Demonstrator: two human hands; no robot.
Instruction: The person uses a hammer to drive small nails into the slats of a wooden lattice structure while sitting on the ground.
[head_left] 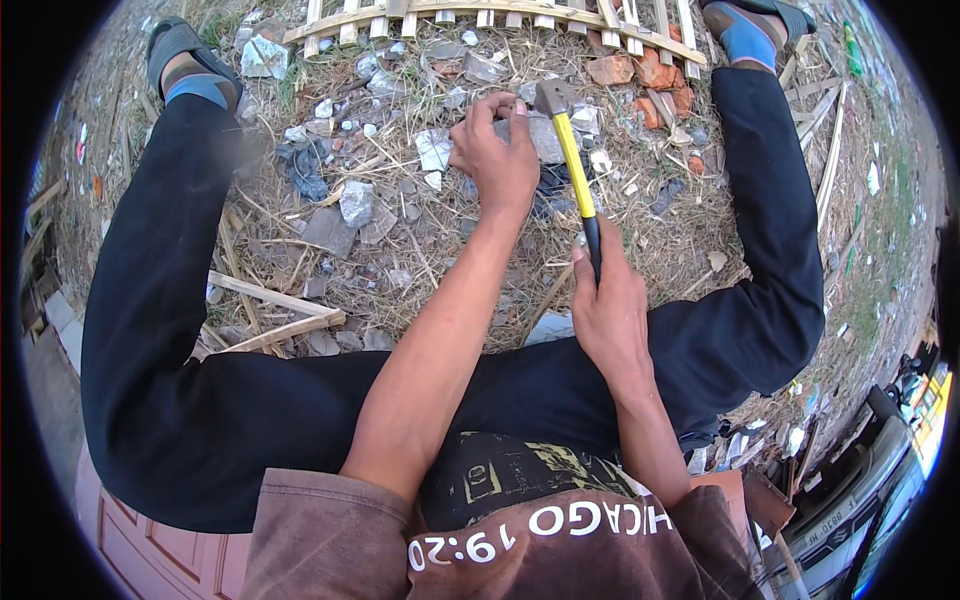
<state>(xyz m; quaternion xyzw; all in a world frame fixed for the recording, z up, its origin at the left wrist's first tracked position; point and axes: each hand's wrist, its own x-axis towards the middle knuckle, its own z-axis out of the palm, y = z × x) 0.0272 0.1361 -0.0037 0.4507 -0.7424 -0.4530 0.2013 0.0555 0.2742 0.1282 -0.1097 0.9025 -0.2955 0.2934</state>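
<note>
A hammer with a yellow and black handle (pixel 574 165) is in my right hand (pixel 612 312), whose fingers wrap round the black grip. Its metal head is at the far end, over the edge of a grey stone block (pixel 546 138) on the ground. To the left of the hammer head is my left hand (pixel 497 155), its fingers curled and the thumb and fingertips close together at the block. Whatever they pinch, if anything, is too small to make out. A piece of white rubble (pixel 433 150) lies just left of that hand.
Beyond my hands lies a wooden slat frame (pixel 490 12), with broken red bricks (pixel 655 72) by its right end. My outstretched legs in black trousers (pixel 150 300) flank the rubble-strewn ground. Nailed wooden strips (pixel 275 315) lie inside my left leg; a vehicle (pixel 850 510) stands at lower right.
</note>
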